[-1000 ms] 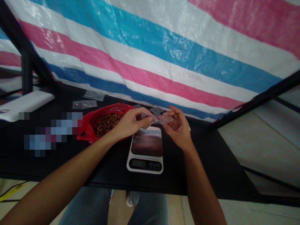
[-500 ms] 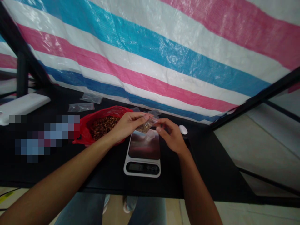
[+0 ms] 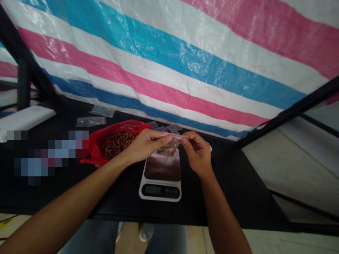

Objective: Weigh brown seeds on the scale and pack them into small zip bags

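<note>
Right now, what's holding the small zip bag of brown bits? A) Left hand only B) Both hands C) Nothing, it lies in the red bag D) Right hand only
B: the left hand and right hand both pinch the top edge of the zip bag.

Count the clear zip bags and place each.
5. One bag between the left hand and right hand above the white digital scale; two flat on the black table left of the red plastic bag; two behind the hands, more may hide.
</note>
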A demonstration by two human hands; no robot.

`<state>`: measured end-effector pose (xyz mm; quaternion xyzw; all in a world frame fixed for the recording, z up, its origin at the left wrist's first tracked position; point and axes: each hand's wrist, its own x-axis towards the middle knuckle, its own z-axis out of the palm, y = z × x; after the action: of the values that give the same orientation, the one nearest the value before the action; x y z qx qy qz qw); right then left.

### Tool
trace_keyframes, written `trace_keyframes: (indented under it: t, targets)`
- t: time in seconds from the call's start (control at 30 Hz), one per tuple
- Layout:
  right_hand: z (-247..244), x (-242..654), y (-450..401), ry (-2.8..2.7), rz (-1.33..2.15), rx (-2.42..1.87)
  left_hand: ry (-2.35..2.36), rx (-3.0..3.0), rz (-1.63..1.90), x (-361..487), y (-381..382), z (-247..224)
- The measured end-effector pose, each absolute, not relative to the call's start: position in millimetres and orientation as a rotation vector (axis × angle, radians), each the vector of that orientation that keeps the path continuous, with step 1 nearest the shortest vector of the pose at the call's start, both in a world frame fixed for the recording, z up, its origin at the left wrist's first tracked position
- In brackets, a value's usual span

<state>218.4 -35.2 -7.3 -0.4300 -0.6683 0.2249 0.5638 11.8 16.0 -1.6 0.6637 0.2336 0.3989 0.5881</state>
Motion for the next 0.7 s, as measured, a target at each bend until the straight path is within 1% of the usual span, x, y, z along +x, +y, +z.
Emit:
trace_keyframes:
  t: [0.2, 0.37, 0.57, 0.7]
  targets:
    - [-8, 210, -36, -1.55, 0.554, -0.977, 0.477, 1.476, 0.965, 9, 15, 0]
    - [-6, 212, -36, -1.577, 0.497, -0.984, 0.505, 1.463, 0.973, 13, 13, 3]
    - [-4, 212, -37, -1.6, 0.449, -1.024, 0.593, 1.326, 1.069, 18, 10, 2]
    - [-1, 208, -39, -1.617, 0.416, -1.004, 0.619, 1.384, 1.088, 19, 8, 2]
